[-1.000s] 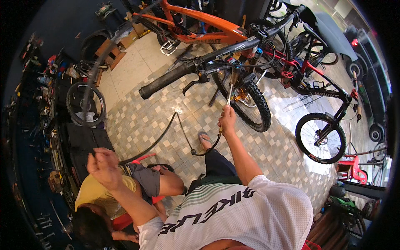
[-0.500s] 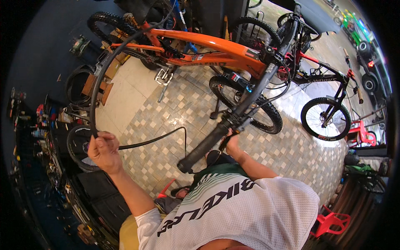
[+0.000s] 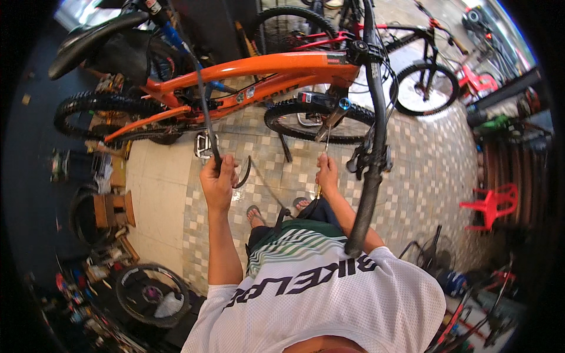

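Observation:
My left hand [image 3: 219, 181] is closed around a long black hose [image 3: 206, 109] that comes down from above, in front of the orange bicycle [image 3: 247, 66]. Below that hand the hose curls into a loop and runs back toward my waist. To the right, my right hand [image 3: 327, 175] grips a thin metal nozzle [image 3: 328, 140] that points up toward the bicycle's front fork and tire. A yellowish fitting and black hose show under this fist; its grip is mostly hidden. Close by on the right stands the black handlebar [image 3: 375, 88], its near grip overlapping my right forearm.
A second bicycle [image 3: 425, 88] stands at the back right, near a red plastic chair [image 3: 493, 206]. A loose wheel [image 3: 152, 294] lies at lower left beside tools. A wooden stool [image 3: 115, 210] stands at left. My sandaled feet [image 3: 254, 216] are on the tiled floor.
The view has turned, bringing the saddle and rear wheel more into sight. My left hand, still on the hose, is nearer the bicycle's middle. The right hand's nozzle shows beyond the handlebar.

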{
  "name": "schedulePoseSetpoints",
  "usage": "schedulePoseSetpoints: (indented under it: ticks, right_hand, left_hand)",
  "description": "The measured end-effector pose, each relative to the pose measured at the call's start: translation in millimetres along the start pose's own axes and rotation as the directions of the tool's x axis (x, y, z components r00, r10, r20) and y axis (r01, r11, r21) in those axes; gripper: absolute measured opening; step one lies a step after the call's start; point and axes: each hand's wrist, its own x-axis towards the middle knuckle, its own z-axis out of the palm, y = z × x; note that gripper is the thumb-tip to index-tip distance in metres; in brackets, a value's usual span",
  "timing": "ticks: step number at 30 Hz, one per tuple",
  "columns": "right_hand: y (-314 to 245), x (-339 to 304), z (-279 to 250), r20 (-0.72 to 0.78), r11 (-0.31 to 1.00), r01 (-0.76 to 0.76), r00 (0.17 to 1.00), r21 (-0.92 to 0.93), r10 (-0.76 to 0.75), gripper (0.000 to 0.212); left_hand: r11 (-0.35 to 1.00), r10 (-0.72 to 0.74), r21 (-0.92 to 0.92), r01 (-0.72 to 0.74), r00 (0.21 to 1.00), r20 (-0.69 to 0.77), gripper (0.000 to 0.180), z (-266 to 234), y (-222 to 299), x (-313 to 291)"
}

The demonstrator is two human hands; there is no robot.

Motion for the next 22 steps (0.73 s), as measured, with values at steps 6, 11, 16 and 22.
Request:
schedulePoseSetpoints:
  ticks: [6,11,16,22]
  right_hand:
    - [-15,-12,44,-0.213,0.977,0.176,0.966,0.121,-0.147,0.042]
    - [-21,-15,73,-0.24,0.976,-0.052,0.965,0.212,0.104,0.042]
    - [-34,3,91,-0.327,0.947,0.064,0.944,0.315,0.045,0.041]
    - [-44,12,111,-0.32,0.935,0.093,0.947,0.341,0.022,0.038]
  left_hand:
    - [0.996,-0.093,0.019,0.091,0.984,0.155,0.022,-88,4,-2]
    - [0.988,-0.06,0.153,0.011,0.947,0.315,0.023,-119,17,7]
    - [0.986,-0.133,0.144,0.085,0.919,0.371,0.026,-132,34,13]
    - [0.978,-0.148,0.196,0.076,0.91,0.386,0.026,-163,29,16]
